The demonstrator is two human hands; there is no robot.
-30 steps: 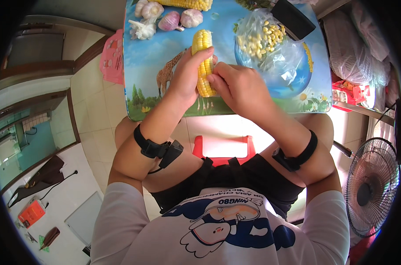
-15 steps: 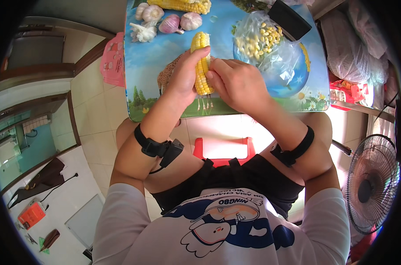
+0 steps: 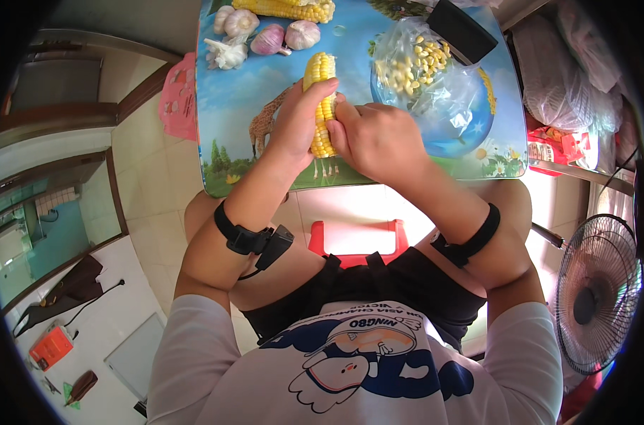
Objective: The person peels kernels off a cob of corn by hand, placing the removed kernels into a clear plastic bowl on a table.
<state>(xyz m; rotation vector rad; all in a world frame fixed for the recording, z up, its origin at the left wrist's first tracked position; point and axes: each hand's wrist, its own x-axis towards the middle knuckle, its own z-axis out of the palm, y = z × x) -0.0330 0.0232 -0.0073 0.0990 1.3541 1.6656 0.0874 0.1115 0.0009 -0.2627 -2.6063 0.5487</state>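
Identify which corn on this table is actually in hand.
The cob gripped in the left hand, with the right hand against its side. The other corn lies by the garlic, touched by neither hand.

Right hand (image 3: 382, 138) shifting slightly on the cob (image 3: 325, 131)
From here, it sits a touch nearer the table's (image 3: 223, 106) left edge than a second ago, thumb (image 3: 342, 144) carried along; the cob's lower end has swung slightly that way too.

Upside-down lettering (image 3: 375, 321) on white shirt (image 3: 407, 400)
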